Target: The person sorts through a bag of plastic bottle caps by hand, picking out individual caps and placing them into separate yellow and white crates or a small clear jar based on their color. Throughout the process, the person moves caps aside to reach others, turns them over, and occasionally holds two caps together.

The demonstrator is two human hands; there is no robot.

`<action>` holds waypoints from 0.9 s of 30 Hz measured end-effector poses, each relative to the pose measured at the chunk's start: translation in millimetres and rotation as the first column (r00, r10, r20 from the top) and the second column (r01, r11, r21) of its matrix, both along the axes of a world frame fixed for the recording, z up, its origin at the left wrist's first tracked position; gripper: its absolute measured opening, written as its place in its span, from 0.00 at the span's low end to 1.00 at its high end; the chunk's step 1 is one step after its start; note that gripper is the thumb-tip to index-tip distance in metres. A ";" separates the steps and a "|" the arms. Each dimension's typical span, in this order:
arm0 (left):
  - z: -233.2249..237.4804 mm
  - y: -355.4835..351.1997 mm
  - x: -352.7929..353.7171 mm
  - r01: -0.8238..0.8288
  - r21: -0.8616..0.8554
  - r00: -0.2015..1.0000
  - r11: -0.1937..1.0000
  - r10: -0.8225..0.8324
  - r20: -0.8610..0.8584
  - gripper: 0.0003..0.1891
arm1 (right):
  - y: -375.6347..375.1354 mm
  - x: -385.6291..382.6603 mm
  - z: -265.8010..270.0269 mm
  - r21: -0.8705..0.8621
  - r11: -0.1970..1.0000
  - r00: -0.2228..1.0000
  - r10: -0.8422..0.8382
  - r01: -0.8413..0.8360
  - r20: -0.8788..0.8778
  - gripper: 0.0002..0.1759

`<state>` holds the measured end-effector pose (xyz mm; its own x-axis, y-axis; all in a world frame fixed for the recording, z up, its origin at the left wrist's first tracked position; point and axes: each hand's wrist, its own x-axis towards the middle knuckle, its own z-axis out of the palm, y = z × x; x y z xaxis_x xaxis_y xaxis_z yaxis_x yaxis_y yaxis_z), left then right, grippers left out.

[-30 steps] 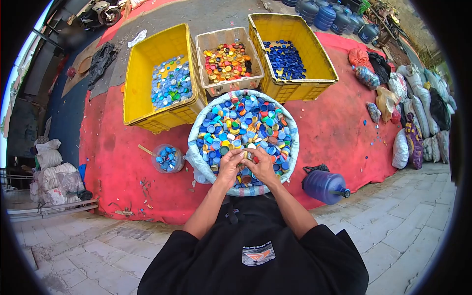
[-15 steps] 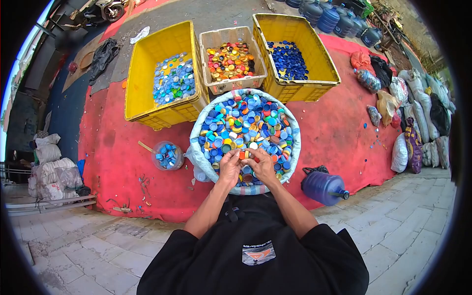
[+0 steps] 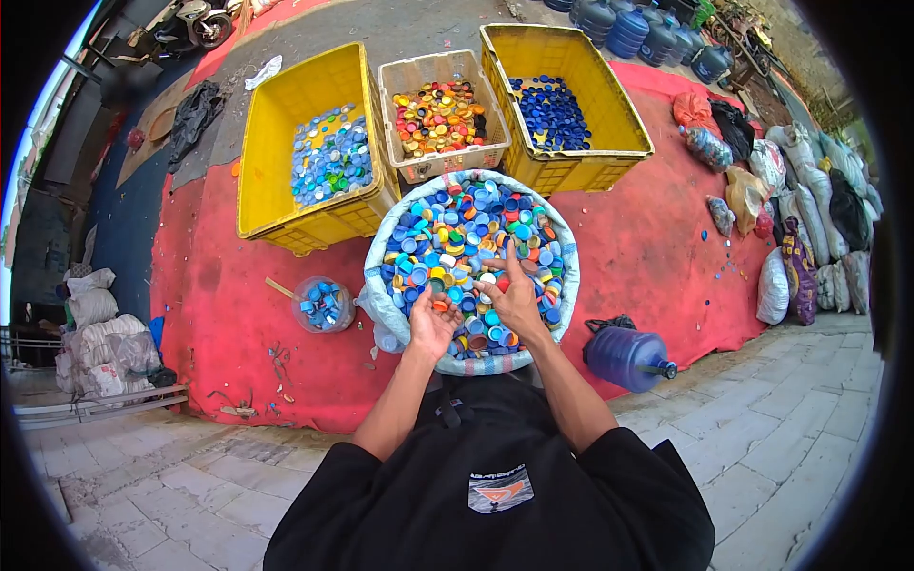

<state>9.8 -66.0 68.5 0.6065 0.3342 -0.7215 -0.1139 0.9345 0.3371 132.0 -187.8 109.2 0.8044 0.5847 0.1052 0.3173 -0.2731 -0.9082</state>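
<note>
A round woven sack with a rolled rim stands before me, full of mixed plastic bottle caps. My left hand is over its near left part, palm turned up and fingers curled round an orange-red bottle cap. To its right, my right hand reaches over the caps with fingers apart and pointing forward. A red cap shows between its thumb and fingers, among the caps beneath.
Behind the sack stand a yellow crate with light blue caps, a pale crate with red and yellow ones, and another yellow crate with dark blue ones. A clear tub sits left, a blue water jug right.
My hands were together at a few red and yellow caps. They have parted: the left moved slightly left with a cap, the right spread its fingers and reached forward and right.
</note>
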 end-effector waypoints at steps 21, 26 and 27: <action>-16.9 -87.0 71.7 0.437 0.737 0.675 -0.515 -0.354 -0.648 0.21 | -137.5 -7.0 -42.9 -0.139 0.841 0.771 -0.536 0.523 -0.344 0.16; -18.9 -90.5 79.8 0.496 0.711 0.612 -0.499 -0.379 -0.694 0.20 | -140.0 -12.0 -45.2 -0.215 0.844 0.785 -0.537 0.492 -0.310 0.16; -23.6 -88.9 80.8 0.489 0.727 0.621 -0.482 -0.393 -0.678 0.20 | -138.9 -12.5 -44.6 -0.201 0.850 0.789 -0.527 0.487 -0.318 0.16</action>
<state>90.6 -154.9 44.9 0.9820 0.1658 -0.0905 0.1795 -0.6697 0.7206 119.5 -326.7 64.6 0.9586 0.0739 -0.2752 -0.2238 -0.4024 -0.8877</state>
